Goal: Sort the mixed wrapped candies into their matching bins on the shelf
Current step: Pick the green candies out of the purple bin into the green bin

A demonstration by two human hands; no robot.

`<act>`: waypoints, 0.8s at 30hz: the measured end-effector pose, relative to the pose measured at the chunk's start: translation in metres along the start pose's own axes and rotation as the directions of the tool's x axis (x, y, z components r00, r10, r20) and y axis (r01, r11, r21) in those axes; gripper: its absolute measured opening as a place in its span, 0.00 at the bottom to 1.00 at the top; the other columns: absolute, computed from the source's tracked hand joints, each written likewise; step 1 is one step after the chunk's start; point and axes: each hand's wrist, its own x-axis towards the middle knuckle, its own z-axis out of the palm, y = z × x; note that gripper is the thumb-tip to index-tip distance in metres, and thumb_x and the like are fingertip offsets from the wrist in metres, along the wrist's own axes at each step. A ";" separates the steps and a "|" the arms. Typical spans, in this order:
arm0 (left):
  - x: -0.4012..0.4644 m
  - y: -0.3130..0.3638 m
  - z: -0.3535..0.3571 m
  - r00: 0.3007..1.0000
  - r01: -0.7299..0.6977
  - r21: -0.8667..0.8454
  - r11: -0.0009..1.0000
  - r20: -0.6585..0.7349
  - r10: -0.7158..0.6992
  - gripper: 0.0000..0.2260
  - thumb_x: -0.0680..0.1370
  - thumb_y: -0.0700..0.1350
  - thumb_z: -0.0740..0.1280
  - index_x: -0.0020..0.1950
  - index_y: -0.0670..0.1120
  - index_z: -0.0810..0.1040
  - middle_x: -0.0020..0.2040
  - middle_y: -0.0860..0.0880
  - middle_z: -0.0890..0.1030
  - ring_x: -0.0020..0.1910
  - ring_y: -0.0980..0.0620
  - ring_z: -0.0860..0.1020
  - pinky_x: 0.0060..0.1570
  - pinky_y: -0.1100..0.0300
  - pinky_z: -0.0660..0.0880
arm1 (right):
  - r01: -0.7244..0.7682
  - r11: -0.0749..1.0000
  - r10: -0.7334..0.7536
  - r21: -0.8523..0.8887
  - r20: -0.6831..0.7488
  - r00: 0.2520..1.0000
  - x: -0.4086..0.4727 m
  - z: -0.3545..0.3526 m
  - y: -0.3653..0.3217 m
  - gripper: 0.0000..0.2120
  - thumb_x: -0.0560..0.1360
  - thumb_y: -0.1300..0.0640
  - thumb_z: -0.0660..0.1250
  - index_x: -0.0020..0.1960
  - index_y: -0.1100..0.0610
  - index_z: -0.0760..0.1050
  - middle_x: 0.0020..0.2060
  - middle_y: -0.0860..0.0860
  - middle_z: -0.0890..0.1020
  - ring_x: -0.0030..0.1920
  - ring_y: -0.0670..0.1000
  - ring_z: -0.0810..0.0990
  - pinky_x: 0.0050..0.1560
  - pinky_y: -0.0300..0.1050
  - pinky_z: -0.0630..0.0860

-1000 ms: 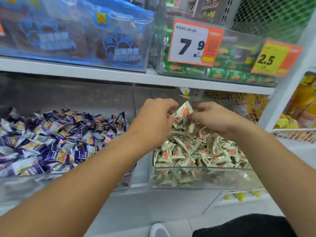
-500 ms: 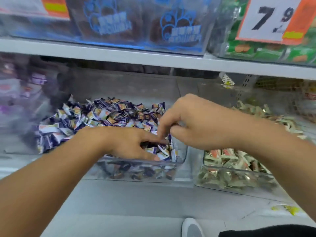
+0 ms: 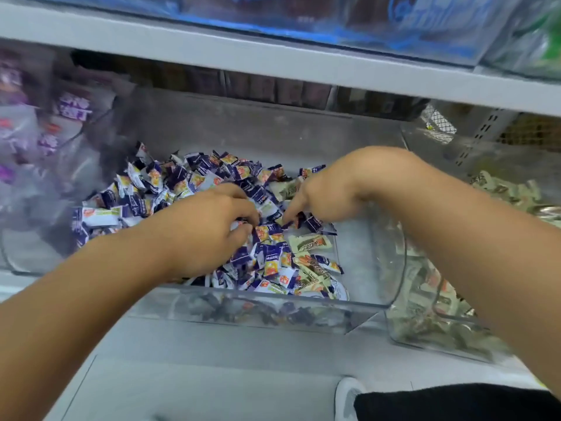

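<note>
Both hands are now inside the clear middle bin (image 3: 391, 268), the landmark for what follows. Half a second ago the right hand hovered above this bin's right edge with fingers pinched; it has since dropped into the candy pile. The view has also shifted closer and downward, so the price tag above has left the picture.

Left hand (image 3: 209, 229): resting on the purple-wrapped candies (image 3: 188, 180) at the bin's centre, fingers curled narrowly into the pile. Whether they hold a piece cannot be told.

Right hand (image 3: 328, 192): on the right part of the pile, index finger extended down onto the wrappers, remaining fingers curled. No candy is visibly gripped; its hold cannot be told.

Contents: the purple-wrapped candies fill the bin's rear and centre. Several cream-wrapped candies (image 3: 309, 243) lie mixed among them toward the bin's front right corner, just below the right hand.

Adjoining: a second clear bin (image 3: 425, 332) holding cream-wrapped pieces stands just right of the middle bin. A grey shelf edge (image 3: 273, 60) runs above it. The picture is motion-blurred at the left.
</note>
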 end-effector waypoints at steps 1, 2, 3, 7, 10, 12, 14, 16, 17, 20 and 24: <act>-0.001 -0.001 0.000 0.998 0.006 -0.012 1.000 -0.055 -0.007 0.11 0.82 0.49 0.60 0.62 0.56 0.78 0.65 0.56 0.70 0.61 0.53 0.72 0.62 0.55 0.70 | 0.007 0.999 -0.005 0.047 -0.046 0.999 -0.002 -0.003 0.001 0.38 0.74 0.73 0.47 0.77 0.43 0.63 0.78 0.49 0.60 0.74 0.58 0.65 0.66 0.51 0.71; -0.002 0.000 0.000 0.994 -0.004 -0.023 1.000 -0.111 0.001 0.12 0.81 0.47 0.60 0.61 0.55 0.78 0.64 0.56 0.71 0.61 0.52 0.72 0.62 0.53 0.71 | 0.013 0.994 -0.003 0.108 -0.095 0.995 -0.004 -0.006 0.003 0.37 0.74 0.73 0.48 0.75 0.44 0.67 0.76 0.49 0.65 0.72 0.56 0.67 0.66 0.51 0.71; -0.001 0.001 0.000 0.986 -0.028 -0.025 0.999 -0.164 0.024 0.11 0.80 0.48 0.60 0.60 0.55 0.78 0.62 0.56 0.73 0.60 0.52 0.73 0.62 0.52 0.72 | 0.032 0.986 -0.008 0.161 -0.145 0.989 -0.006 -0.007 0.006 0.34 0.74 0.73 0.50 0.72 0.47 0.72 0.72 0.50 0.72 0.68 0.55 0.73 0.65 0.50 0.74; 0.003 0.017 -0.002 0.983 -0.176 -0.165 0.970 -0.073 0.166 0.15 0.75 0.65 0.64 0.51 0.58 0.82 0.51 0.61 0.78 0.52 0.61 0.76 0.55 0.55 0.75 | 0.057 0.952 -0.037 0.300 -0.073 0.997 -0.011 0.001 0.010 0.20 0.78 0.68 0.59 0.60 0.50 0.81 0.47 0.48 0.83 0.44 0.51 0.85 0.46 0.48 0.83; 0.012 0.028 0.005 0.935 -0.210 -0.167 0.963 0.254 0.248 0.21 0.71 0.70 0.66 0.59 0.63 0.80 0.59 0.64 0.77 0.60 0.64 0.72 0.70 0.54 0.63 | 0.033 0.995 -0.036 0.095 0.029 0.999 -0.002 0.013 0.002 0.22 0.78 0.57 0.69 0.70 0.47 0.73 0.47 0.42 0.79 0.34 0.43 0.80 0.40 0.43 0.81; 0.018 0.032 0.008 0.895 -0.214 -0.001 0.977 0.401 0.197 0.22 0.71 0.68 0.68 0.64 0.67 0.76 0.66 0.66 0.70 0.69 0.64 0.63 0.76 0.48 0.44 | 0.001 0.994 -0.009 0.107 0.066 0.998 0.006 0.017 -0.002 0.27 0.75 0.52 0.73 0.72 0.47 0.70 0.51 0.44 0.79 0.37 0.46 0.84 0.46 0.48 0.82; 0.024 0.034 0.005 0.888 -0.180 0.065 0.981 0.440 0.134 0.22 0.70 0.65 0.71 0.64 0.68 0.75 0.67 0.68 0.67 0.71 0.64 0.60 0.75 0.45 0.36 | -0.014 0.996 0.006 0.084 0.098 0.995 0.010 0.018 -0.009 0.29 0.72 0.47 0.76 0.70 0.49 0.72 0.55 0.47 0.82 0.43 0.50 0.85 0.50 0.50 0.82; 0.029 0.031 0.004 0.893 -0.168 0.093 0.981 0.436 0.111 0.23 0.68 0.64 0.73 0.62 0.68 0.76 0.67 0.68 0.66 0.71 0.62 0.61 0.75 0.45 0.36 | -0.020 0.999 0.017 0.027 0.074 0.997 0.007 0.019 -0.014 0.29 0.70 0.46 0.77 0.68 0.52 0.74 0.56 0.48 0.81 0.52 0.53 0.82 0.53 0.48 0.79; 0.030 0.027 0.002 0.900 -0.154 0.099 0.983 0.426 0.098 0.22 0.67 0.64 0.73 0.60 0.68 0.77 0.66 0.67 0.66 0.70 0.62 0.62 0.76 0.45 0.37 | -0.023 1.000 0.022 0.016 0.059 0.998 0.002 0.019 -0.016 0.28 0.71 0.47 0.76 0.67 0.53 0.74 0.56 0.48 0.80 0.54 0.53 0.80 0.52 0.46 0.78; 0.031 0.011 -0.006 0.948 -0.094 0.108 0.990 0.313 0.056 0.16 0.68 0.61 0.75 0.54 0.66 0.80 0.63 0.64 0.70 0.66 0.59 0.68 0.75 0.45 0.50 | 0.035 0.999 -0.038 0.038 0.084 0.996 -0.012 0.021 -0.015 0.22 0.71 0.44 0.75 0.61 0.52 0.78 0.51 0.46 0.83 0.49 0.50 0.82 0.38 0.40 0.75; 0.032 -0.006 -0.013 0.988 -0.021 0.063 0.998 0.152 0.011 0.12 0.67 0.53 0.76 0.49 0.63 0.81 0.55 0.60 0.75 0.55 0.54 0.74 0.62 0.48 0.72 | 0.059 0.992 -0.078 0.112 0.167 0.983 -0.004 0.032 -0.023 0.17 0.69 0.47 0.77 0.54 0.51 0.78 0.40 0.49 0.85 0.25 0.43 0.80 0.26 0.36 0.76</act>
